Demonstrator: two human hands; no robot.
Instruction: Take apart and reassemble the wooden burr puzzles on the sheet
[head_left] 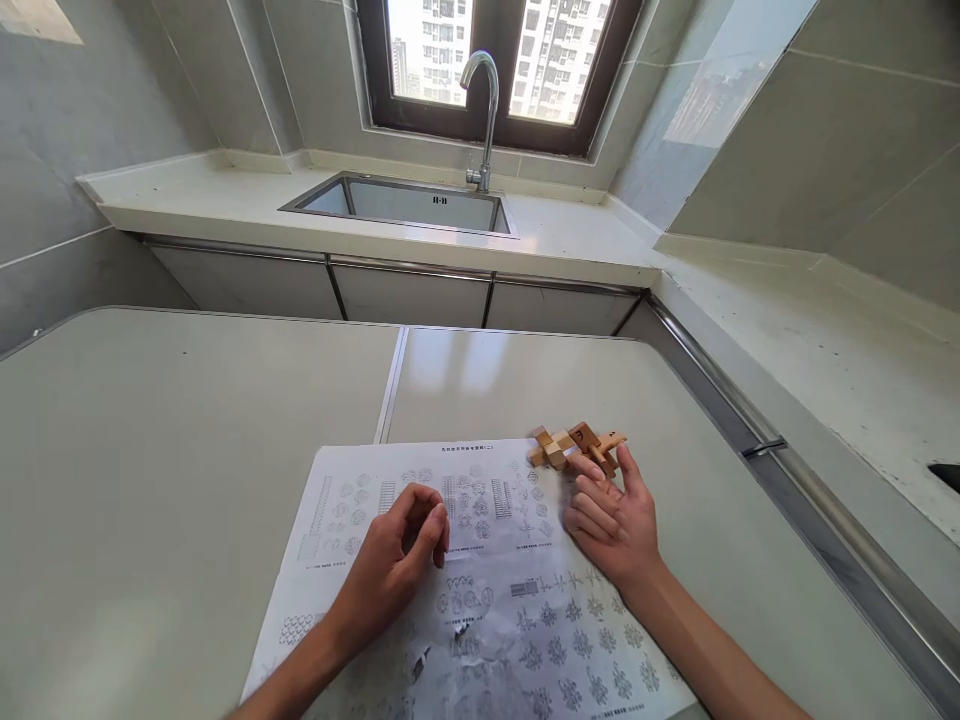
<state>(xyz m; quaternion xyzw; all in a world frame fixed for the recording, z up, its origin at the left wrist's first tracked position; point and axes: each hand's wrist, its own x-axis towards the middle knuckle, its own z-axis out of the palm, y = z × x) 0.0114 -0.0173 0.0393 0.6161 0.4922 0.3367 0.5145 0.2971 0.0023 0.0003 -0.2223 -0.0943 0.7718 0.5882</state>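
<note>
A printed instruction sheet (420, 590) with rows of small diagrams lies on the table, torn in a couple of spots near its lower middle. My left hand (401, 545) is above the sheet, its fingers curled in toward the thumb; nothing shows in it. At the sheet's upper right corner is a small cluster of interlocking wooden puzzle pieces (553, 449), some pale and some darker brown. My right hand (611, 515) is right against them, index finger and thumb stretched out and apart, the other fingers folded. Its fingertips reach the darker pieces (587, 440) and partly cover them.
The pale table (187, 480) has a seam (391, 385) running away from me. Beyond it stands a counter (225, 205) with a sink (420, 205) and a tall faucet (487, 110) beneath a window. Another counter (825, 350) with a metal-edged front runs along the right.
</note>
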